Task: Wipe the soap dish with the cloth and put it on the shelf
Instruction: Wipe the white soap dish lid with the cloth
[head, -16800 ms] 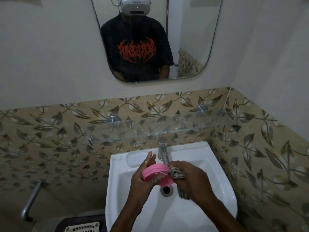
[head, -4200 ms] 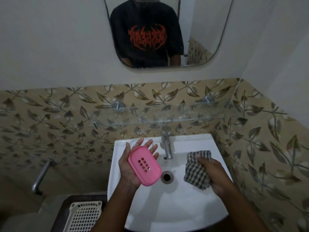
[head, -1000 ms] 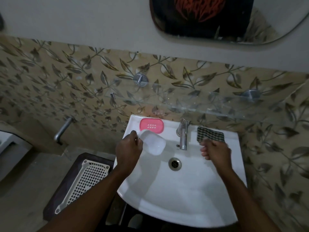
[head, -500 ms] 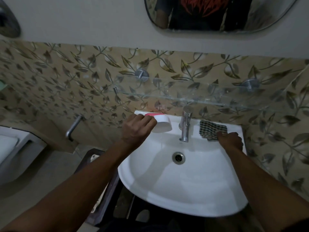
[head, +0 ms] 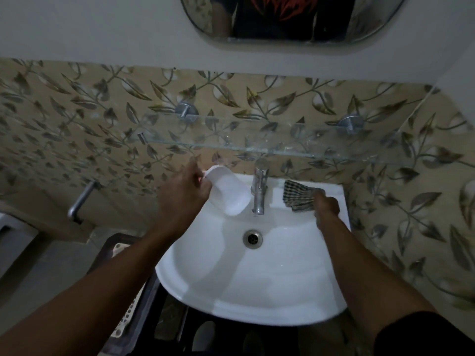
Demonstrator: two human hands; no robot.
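My left hand (head: 183, 192) grips a white soap dish (head: 230, 195) by its far-left end and holds it tilted over the sink's back left corner. A sliver of pink shows at my thumb; the pink insert is otherwise hidden. On the sink's back right rim lies the checked cloth (head: 298, 195), with the curled fingers of my right hand (head: 326, 208) on its near edge. The glass shelf (head: 257, 143) runs along the tiled wall just above the sink, and nothing stands on it.
The white sink (head: 257, 283) has a chrome tap (head: 259, 191) at its back middle and a drain (head: 253, 237) below it. A mirror (head: 290, 19) hangs above. A metal pipe (head: 82, 199) juts from the left wall; a white plastic basket (head: 128, 307) lies on the floor.
My left hand carried the white dish to the back left rim where the pink insert lay, and now holds it tilted there. My right hand stayed on the cloth at the rim.
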